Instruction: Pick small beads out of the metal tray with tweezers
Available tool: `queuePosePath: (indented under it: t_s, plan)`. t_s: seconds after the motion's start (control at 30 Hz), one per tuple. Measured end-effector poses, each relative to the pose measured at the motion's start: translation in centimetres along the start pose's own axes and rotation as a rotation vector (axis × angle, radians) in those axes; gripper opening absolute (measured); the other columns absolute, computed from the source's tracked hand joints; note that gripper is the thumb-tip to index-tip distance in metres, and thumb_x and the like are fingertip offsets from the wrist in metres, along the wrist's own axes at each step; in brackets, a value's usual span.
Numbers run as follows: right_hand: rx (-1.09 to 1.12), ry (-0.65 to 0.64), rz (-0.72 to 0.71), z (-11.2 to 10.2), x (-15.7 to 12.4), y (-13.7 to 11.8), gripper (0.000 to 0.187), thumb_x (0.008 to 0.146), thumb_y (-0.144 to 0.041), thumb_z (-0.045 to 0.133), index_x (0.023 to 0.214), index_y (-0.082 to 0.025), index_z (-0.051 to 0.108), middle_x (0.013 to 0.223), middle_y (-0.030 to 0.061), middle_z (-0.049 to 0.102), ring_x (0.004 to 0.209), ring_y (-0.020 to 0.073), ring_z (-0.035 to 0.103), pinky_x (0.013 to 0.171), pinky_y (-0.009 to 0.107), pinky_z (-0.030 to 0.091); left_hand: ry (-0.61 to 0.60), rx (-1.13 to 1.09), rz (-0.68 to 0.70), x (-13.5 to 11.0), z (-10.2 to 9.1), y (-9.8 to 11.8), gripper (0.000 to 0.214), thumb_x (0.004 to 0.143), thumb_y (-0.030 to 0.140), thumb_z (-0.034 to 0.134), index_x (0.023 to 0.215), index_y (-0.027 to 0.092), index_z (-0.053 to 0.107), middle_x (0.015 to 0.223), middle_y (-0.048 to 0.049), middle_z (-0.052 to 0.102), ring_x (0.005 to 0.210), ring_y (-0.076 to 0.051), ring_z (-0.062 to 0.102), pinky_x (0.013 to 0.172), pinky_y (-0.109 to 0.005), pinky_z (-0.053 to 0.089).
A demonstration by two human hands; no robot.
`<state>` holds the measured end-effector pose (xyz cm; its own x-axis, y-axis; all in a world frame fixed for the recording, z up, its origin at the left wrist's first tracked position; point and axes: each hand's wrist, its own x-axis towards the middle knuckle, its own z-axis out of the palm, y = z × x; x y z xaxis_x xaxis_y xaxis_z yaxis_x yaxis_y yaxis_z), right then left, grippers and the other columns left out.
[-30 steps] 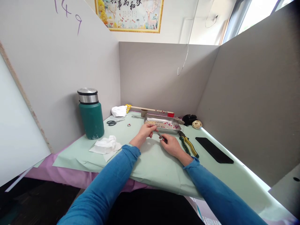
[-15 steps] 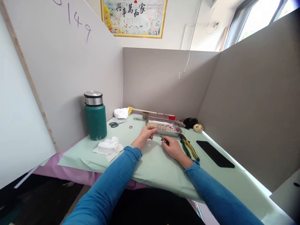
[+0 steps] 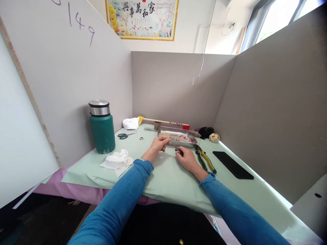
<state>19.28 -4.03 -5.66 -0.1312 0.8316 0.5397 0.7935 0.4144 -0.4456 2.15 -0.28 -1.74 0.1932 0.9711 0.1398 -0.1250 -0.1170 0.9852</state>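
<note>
In front of the metal tray [image 3: 177,144], my left hand [image 3: 158,146] is closed in a pinch, its fingertips pressed on something too small to make out. My right hand [image 3: 187,158] is wrapped round a slim pointed metal tool [image 3: 175,146] with a dark grip. The tool's tip points up and left, close to my left fingertips; I cannot tell whether they touch. Small beige and red beads [image 3: 181,138] lie in the tray just beyond both hands. Yellow-and-green pliers [image 3: 205,160] lie on the table right of my right hand.
On the left stand a green bottle [image 3: 102,132], crumpled tissue [image 3: 118,159] and scissors [image 3: 123,135]. A small ring-like piece [image 3: 141,138] lies nearby. Behind the tray are a stick [image 3: 155,120] and a red box [image 3: 186,127]. A black slab [image 3: 233,164] lies right. Grey panels [image 3: 176,85] enclose the table.
The head view has shifted slightly, moving the scene a little left. My hands keep almost the same pose, with the tool tip still near my left fingertips.
</note>
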Motion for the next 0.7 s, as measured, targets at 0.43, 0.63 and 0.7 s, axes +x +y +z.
queuePosePath:
  t_s: [0.43, 0.63, 0.7]
  plan:
    - [0.059, 0.025, 0.02, -0.01, 0.06, -0.11, 0.022, 0.078, -0.028, 0.047, 0.088, -0.017, 0.064, 0.081, 0.0048, 0.066, 0.073, 0.0182, 0.058, 0.068, 0.027, 0.039, -0.035, -0.036, -0.034, -0.1, 0.12, -0.21, 0.018, 0.072, 0.027, 0.068, 0.076, 0.01, 0.062, 0.071, -0.0033, 0.065, 0.041, -0.004, 0.046, 0.045, -0.022, 0.044]
    - [0.044, 0.019, 0.011, 0.19, 0.01, -0.32, 0.024, 0.078, -0.028, 0.047, 0.091, -0.017, 0.065, 0.081, 0.0048, 0.066, 0.072, 0.0177, 0.057, 0.067, 0.027, 0.039, -0.024, -0.108, -0.053, -0.11, 0.25, -0.24, 0.019, 0.077, 0.027, 0.065, 0.084, 0.01, 0.062, 0.081, -0.0082, 0.067, 0.064, -0.012, 0.063, 0.056, -0.024, 0.05]
    - [0.041, 0.011, 0.015, 0.21, 0.05, -0.39, 0.024, 0.078, -0.028, 0.047, 0.09, -0.017, 0.065, 0.081, 0.005, 0.066, 0.072, 0.0177, 0.057, 0.067, 0.027, 0.039, -0.009, -0.119, -0.054, -0.06, 0.28, -0.18, 0.018, 0.077, 0.026, 0.066, 0.083, 0.009, 0.062, 0.08, -0.0084, 0.067, 0.065, -0.013, 0.064, 0.057, -0.024, 0.05]
